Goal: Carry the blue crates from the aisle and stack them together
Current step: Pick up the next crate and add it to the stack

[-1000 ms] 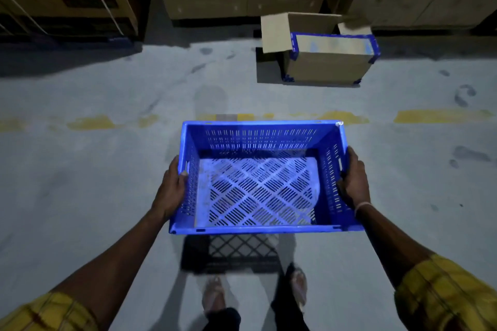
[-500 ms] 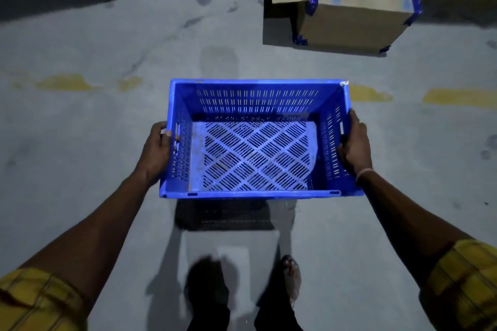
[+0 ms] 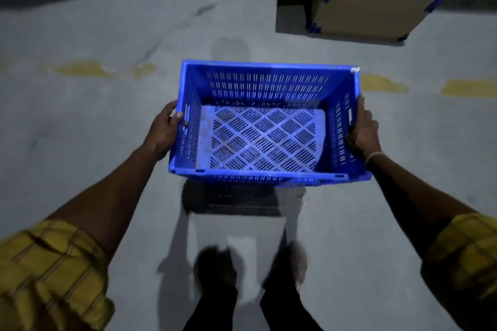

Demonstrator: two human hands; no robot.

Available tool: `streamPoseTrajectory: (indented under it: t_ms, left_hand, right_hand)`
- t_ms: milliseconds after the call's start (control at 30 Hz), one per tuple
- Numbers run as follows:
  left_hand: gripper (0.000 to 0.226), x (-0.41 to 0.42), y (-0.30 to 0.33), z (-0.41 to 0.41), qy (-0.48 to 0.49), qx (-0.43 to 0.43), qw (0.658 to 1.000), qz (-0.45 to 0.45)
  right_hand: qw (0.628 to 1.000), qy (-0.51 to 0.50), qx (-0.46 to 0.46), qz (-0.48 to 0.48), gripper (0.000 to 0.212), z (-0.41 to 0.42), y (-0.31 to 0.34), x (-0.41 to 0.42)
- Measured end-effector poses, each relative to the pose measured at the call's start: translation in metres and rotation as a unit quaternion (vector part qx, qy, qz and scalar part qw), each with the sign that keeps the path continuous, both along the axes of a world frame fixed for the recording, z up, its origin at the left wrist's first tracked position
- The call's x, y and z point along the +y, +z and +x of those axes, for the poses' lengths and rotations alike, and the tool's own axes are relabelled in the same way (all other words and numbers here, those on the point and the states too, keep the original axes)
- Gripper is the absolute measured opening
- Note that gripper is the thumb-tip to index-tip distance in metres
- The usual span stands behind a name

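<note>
The person holds a blue crate (image 3: 265,126) out in front of them, clear of the floor (image 3: 80,142), with its open top facing up. Its long axis runs left to right across their body, the two short ends out at either side and one long wall nearest their legs. The crate sits close to level, the far long wall a little higher in view. Nothing is in it; the lattice bottom and the slotted walls are bare.

The left hand (image 3: 164,130) is clamped on the left short end, fingers curled over the rim by the handle slot. The right hand (image 3: 363,129) grips the right short end the same way, thumb along the top edge, palm against the outer wall; a thin band circles that wrist. Both arms reach forward from yellow checked sleeves (image 3: 51,271).

The crate's dark shadow lies on the concrete just under its near edge, and the person's feet show blurred below that. Worn yellow line markings (image 3: 469,88) cross the floor beyond the crate. A cardboard box with blue taped edges (image 3: 376,5) stands on the floor further off, up and to the right.
</note>
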State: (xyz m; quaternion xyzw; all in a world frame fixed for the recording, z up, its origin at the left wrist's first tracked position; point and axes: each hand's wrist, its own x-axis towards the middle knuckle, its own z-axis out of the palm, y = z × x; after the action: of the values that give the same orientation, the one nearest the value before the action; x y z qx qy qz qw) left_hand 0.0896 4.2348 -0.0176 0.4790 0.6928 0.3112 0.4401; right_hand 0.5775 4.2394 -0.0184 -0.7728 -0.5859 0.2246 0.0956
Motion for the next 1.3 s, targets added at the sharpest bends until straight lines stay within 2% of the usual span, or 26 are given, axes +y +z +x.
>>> streamPoseTrajectory:
  t_ms: [167, 467, 667, 733, 833, 933, 1000, 1067, 1167, 1300]
  left_hand:
    - [0.035, 0.003, -0.003, -0.005, -0.012, 0.033, 0.999, 0.002]
    - [0.035, -0.009, -0.008, -0.032, 0.033, 0.078, 0.995, 0.055]
    - [0.041, -0.016, -0.010, -0.030, -0.004, 0.111, 0.990, 0.086]
    - [0.049, -0.015, -0.014, -0.033, -0.014, 0.153, 0.985, 0.078]
    - [0.062, -0.030, -0.027, -0.033, -0.051, 0.231, 0.970, 0.055]
    - [0.070, -0.045, -0.030, -0.029, -0.108, 0.267, 0.952, 0.105]
    - [0.071, -0.034, -0.033, -0.027, -0.099, 0.292, 0.946, 0.103]
    - [0.070, -0.029, -0.029, -0.023, -0.066, 0.305, 0.948, 0.062]
    - [0.082, -0.046, -0.026, -0.019, -0.122, 0.388, 0.909, 0.085]
    - [0.081, -0.035, -0.031, -0.027, -0.157, 0.389, 0.899, 0.130]
  right_hand:
    - [0.999, -0.012, 0.035, 0.003, 0.100, -0.001, -0.004, -0.002]
    - [0.997, 0.014, 0.075, 0.002, 0.099, -0.038, -0.012, 0.001]
    - [0.999, 0.014, 0.026, 0.025, 0.099, -0.039, -0.016, -0.004]
    - [1.000, 0.009, 0.009, 0.024, 0.098, -0.043, -0.014, -0.005]
    - [0.999, 0.021, -0.022, 0.029, 0.093, -0.046, -0.013, -0.017]
    - [0.998, 0.022, -0.056, 0.034, 0.097, -0.047, -0.019, -0.032]
    - [0.997, 0.020, -0.061, 0.035, 0.097, -0.049, -0.019, -0.026]
    - [0.999, 0.020, -0.042, 0.017, 0.099, -0.052, -0.012, -0.020]
    - [0.999, 0.022, -0.043, 0.009, 0.100, -0.052, -0.004, -0.032]
    - [0.997, 0.043, -0.061, 0.031, 0.096, -0.048, -0.012, -0.038]
